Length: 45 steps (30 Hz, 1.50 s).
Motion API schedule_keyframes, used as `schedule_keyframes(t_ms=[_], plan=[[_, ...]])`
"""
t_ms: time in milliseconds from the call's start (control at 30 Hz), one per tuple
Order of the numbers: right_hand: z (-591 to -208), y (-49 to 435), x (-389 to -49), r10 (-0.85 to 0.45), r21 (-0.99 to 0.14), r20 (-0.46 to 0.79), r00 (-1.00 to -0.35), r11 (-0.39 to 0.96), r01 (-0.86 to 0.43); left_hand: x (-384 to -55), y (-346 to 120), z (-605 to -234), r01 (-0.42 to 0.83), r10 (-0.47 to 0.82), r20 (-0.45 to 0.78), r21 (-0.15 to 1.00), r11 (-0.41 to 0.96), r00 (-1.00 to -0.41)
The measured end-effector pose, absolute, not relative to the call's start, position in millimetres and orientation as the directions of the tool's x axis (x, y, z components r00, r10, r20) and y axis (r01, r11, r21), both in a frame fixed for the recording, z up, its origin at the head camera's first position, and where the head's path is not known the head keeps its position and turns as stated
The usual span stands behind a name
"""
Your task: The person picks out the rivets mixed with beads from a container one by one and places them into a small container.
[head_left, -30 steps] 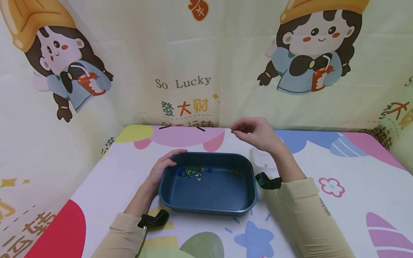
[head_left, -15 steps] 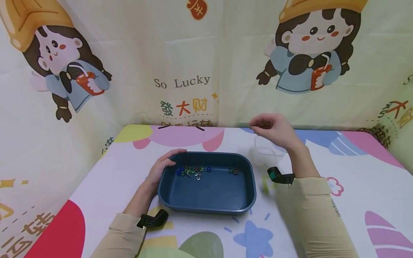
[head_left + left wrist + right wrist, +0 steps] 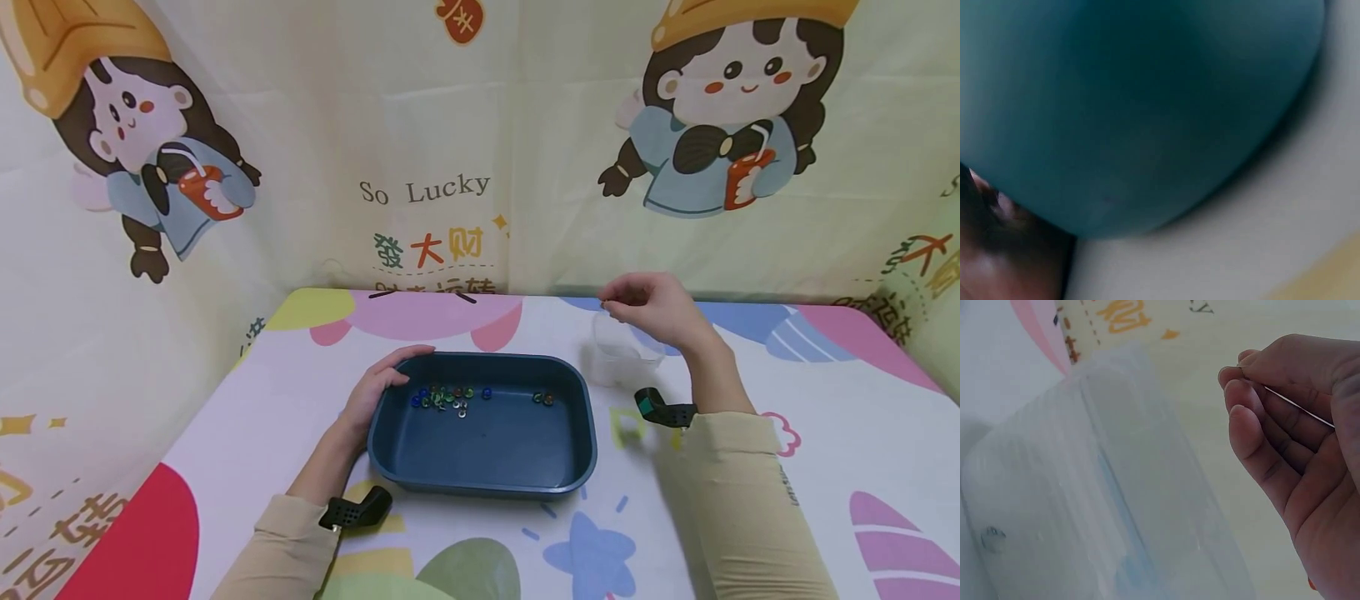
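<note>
My left hand (image 3: 371, 392) grips the left end of a dark blue plastic basin (image 3: 480, 458), thumb over the rim and fingers along the outside. In the left wrist view the basin's outer wall (image 3: 1147, 125) fills most of the picture. Inside the basin lie several glass marbles (image 3: 442, 397), clustered at the back left, with a pair (image 3: 543, 399) at the right. Over a clear plastic box (image 3: 626, 362), my right hand (image 3: 660, 312) pinches a small brownish marble (image 3: 603, 305) between thumb and fingertips. The right wrist view shows a clear marble (image 3: 993, 539) in the box.
A patterned cloth (image 3: 780, 517) covers the table. Behind its far edge hangs a cream curtain (image 3: 555, 167) with cartoon prints. The clear box stands just beyond the basin's right back corner.
My right hand has moved right, from behind the basin to over the clear box, and dipped slightly, still pinching the small marble. The left hand and basin have stayed put.
</note>
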State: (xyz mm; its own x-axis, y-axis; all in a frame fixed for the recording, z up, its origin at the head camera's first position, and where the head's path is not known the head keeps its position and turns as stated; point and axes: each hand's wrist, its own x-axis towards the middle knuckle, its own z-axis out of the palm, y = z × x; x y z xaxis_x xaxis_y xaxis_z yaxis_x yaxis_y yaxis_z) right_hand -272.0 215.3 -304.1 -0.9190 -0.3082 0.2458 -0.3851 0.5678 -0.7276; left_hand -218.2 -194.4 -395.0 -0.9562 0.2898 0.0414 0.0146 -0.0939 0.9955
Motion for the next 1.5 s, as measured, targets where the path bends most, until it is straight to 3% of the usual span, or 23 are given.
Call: schedule_keyframes(t_ms=[433,667,900,1500], plan=[[-307,230,-274,-0.327,-0.661,0.107,-0.939,0.682,-0.313,-219,-194,-395,0.015,0.301,0.049,0.993,-0.115,-0.953],[-305,231,-271,-0.309,-0.641,0.100,-0.946,0.707,-0.299,-219,-194,-396,0.015,0.299,0.048,0.994,-0.113,-0.953],[-302,227,-270,-0.318,-0.646,0.180,-0.931,0.676,-0.356,-219,-194,-397,0.019,0.293,0.048,0.995,-0.102,-0.955],[-273,176,-260,-0.429,-0.638,0.417,-0.801,0.489,-0.594,-219,-195,-395,0.019,0.296,0.055,0.992,-0.122,-0.954]])
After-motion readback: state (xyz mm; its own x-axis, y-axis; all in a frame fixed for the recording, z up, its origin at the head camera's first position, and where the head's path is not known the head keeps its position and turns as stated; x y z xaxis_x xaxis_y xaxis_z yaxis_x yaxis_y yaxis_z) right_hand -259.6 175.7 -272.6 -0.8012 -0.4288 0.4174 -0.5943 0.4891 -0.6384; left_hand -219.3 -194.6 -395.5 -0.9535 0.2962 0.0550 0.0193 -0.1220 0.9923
